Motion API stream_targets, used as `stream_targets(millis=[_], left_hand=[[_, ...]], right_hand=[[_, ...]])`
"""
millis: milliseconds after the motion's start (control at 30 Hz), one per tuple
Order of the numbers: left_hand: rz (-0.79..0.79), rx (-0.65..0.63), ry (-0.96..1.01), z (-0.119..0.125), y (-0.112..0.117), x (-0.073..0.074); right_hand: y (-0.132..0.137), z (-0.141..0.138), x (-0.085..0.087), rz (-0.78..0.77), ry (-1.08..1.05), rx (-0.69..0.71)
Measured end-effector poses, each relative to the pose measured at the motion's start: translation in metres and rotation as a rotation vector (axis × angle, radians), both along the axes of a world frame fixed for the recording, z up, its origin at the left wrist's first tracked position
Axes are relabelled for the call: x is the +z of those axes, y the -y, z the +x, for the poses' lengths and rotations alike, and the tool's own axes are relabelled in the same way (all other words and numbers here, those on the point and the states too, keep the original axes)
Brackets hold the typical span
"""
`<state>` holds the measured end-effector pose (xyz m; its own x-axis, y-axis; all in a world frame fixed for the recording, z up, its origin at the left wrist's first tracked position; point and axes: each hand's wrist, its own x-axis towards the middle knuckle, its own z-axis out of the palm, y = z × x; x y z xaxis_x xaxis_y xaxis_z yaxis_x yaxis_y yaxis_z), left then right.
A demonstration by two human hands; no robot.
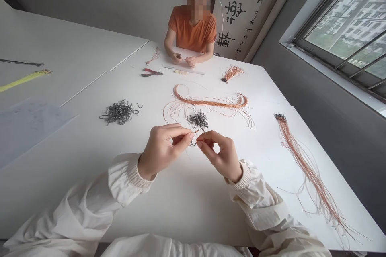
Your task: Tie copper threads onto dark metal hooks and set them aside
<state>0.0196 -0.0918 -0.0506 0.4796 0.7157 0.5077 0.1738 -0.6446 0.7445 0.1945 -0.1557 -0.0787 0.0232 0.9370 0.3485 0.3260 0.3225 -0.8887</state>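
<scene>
Hook (196, 131): between your hands, shank slanting far and right. Your left hand (163, 144): nearer, pinching it. Your right hand (221, 153): pinching, apparently a strand (196, 136).

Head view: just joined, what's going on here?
Someone's left hand pinches a small dark hook, with the right hand close beside it, apparently pinching a thin line too fine to follow. Just beyond the hands lie a small pile of hooks and a loose bundle of orange line. A larger hook pile sits to the left. Across the white table, a person in orange handles something too small to identify.
</scene>
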Motion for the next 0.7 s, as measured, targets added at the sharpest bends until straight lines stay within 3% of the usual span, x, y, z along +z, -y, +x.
stream_targets(millis=[133, 233, 333, 500, 700], left_hand=[[0.045, -0.013, -0.081, 0.001, -0.004, -0.004], [0.070, -0.088, -0.139, 0.002, -0.003, -0.006], [0.087, -0.185, -0.163, 0.003, 0.001, -0.007], [0.100, -0.316, -0.156, 0.002, 0.010, -0.007], [0.108, -0.272, -0.077, -0.002, 0.011, -0.004]], right_hand=[[0.005, 0.005, 0.008, 0.217, 0.388, -0.042], [0.007, 0.010, 0.017, 0.235, 0.435, 0.000], [0.007, 0.015, 0.024, 0.118, 0.310, 0.042], [-0.001, 0.024, 0.026, -0.206, 0.029, 0.175], [-0.014, 0.030, 0.011, -0.385, -0.349, 0.319]])
